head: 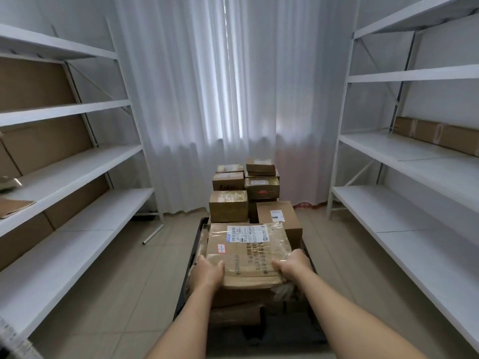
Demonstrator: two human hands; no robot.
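Note:
A taped cardboard parcel (248, 251) with a white shipping label and a small red-edged sticker lies on top of a pile of parcels on a dark cart (193, 255). My left hand (210, 272) grips its near left edge, thumb on top. My right hand (291, 265) grips its near right corner, fingers curled over the top. Both forearms reach forward from the bottom of the view. Behind it stand several more brown boxes (229, 206) stacked toward the curtain.
White metal shelving (77, 167) runs along the left wall with flat cardboard behind it; matching shelving (404, 203) lines the right with a long box (438, 134) on it. A white curtain (233, 99) closes the far end. A metal tube (153, 234) lies on the tiled floor.

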